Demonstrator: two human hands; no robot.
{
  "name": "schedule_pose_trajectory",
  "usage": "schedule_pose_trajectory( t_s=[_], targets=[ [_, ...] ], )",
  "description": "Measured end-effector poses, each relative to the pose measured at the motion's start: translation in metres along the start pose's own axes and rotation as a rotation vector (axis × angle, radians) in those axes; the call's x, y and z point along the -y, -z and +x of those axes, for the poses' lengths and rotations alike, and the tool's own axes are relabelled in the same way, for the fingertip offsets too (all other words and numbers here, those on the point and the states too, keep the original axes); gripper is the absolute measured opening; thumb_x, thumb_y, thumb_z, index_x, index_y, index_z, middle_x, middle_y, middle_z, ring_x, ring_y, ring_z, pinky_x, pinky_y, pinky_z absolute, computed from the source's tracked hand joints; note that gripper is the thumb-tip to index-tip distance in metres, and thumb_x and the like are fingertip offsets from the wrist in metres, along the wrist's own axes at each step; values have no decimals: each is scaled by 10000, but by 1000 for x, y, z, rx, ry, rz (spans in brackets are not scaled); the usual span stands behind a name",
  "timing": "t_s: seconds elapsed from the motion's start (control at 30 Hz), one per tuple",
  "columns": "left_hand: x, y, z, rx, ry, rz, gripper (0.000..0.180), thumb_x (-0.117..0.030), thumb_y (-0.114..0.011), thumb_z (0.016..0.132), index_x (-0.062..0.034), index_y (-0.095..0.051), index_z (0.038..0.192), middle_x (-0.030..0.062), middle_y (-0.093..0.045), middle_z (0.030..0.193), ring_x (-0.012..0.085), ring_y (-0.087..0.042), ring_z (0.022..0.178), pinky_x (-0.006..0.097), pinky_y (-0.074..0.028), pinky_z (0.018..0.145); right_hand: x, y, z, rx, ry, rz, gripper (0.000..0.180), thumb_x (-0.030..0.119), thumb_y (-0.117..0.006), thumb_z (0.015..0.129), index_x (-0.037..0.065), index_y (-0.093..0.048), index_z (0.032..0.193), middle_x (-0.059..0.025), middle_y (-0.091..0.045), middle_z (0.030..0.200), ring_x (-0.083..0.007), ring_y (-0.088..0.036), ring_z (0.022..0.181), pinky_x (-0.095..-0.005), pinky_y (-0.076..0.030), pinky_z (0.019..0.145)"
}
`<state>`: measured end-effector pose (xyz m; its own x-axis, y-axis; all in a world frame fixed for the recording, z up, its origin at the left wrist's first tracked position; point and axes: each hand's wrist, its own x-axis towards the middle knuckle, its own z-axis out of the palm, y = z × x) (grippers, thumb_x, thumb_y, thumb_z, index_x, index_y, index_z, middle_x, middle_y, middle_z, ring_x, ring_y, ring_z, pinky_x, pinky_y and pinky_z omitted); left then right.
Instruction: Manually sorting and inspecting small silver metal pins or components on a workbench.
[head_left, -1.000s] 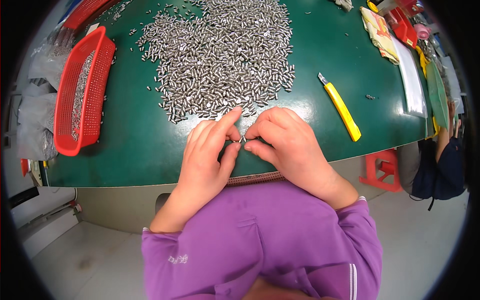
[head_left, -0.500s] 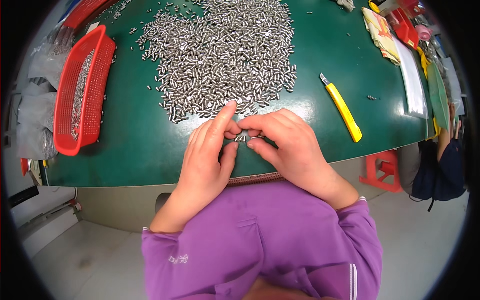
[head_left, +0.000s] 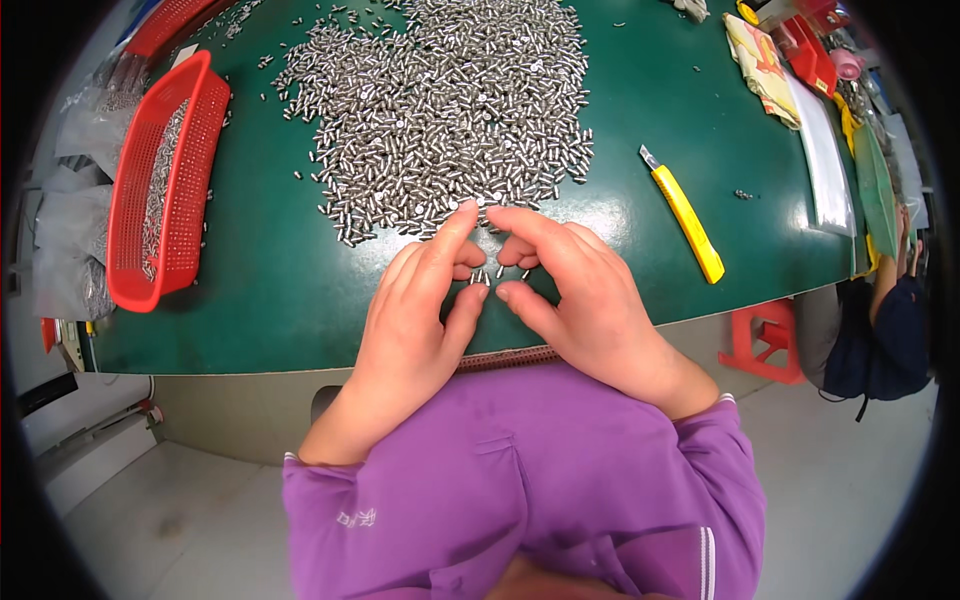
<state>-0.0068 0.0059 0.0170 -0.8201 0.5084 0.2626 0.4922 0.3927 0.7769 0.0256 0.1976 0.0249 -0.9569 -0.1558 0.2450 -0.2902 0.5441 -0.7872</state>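
A wide heap of small, shiny, bullet-shaped metal pins (head_left: 450, 120) covers the green table in front of me. My left hand (head_left: 405, 295) stretches its index finger to the heap's near edge; its other fingers curl toward the thumb, with several loose pins (head_left: 480, 278) gathered between them. Facing it, my right hand (head_left: 585, 285) also reaches its index finger to the heap. The right thumb stands apart from the curled fingers, and a couple of pins (head_left: 500, 271) show beside them. Whether those touch the right fingers is hard to tell.
A red perforated basket (head_left: 205, 170) partly filled with pins stands at the left. A yellow utility knife (head_left: 688, 222) with its blade out lies at the right. Cloth (head_left: 762, 75) and red bins (head_left: 808, 55) sit far right, a red stool (head_left: 765, 343) below; a person (head_left: 885, 335) is nearby.
My right index finger has moved from beside the left fingers out to the heap's edge. The right hand's pinch has opened, and pins now show between the two hands.
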Motion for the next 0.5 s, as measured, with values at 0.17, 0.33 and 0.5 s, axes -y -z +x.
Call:
schedule_pose_trajectory(
  t_s=[0.17, 0.33, 0.5],
  targets=[
    [2, -3, 0, -3, 24, 11, 749, 116, -692, 795, -50, -465, 1489, 51, -657, 961, 199, -612, 917, 337, -510, 820, -3, -4, 1, -17, 19, -20, 617, -20, -692, 786, 129, -539, 1365, -24, -675, 965, -272, -632, 901, -420, -511, 798],
    [-2, -1, -1, -6, 53, 8, 741, 116, -696, 792, -51, -474, 1478, 44, -655, 946, 192, -612, 900, 324, -499, 803, -3, -5, 1, -41, 52, -25, 611, -24, -689, 778, 130, -551, 1353, -19, -683, 963, -268, -636, 893, -420, -515, 789],
    [0, -2, -2, -24, 45, 4, 719, 105, -697, 804, -54, -481, 1471, 35, -657, 934, 180, -614, 892, 317, -491, 801, -4, -7, 2, -68, 73, -36, 587, 14, -731, 777, 135, -564, 1327, -1, -687, 946, -259, -638, 887, -418, -512, 779]
  ],
)
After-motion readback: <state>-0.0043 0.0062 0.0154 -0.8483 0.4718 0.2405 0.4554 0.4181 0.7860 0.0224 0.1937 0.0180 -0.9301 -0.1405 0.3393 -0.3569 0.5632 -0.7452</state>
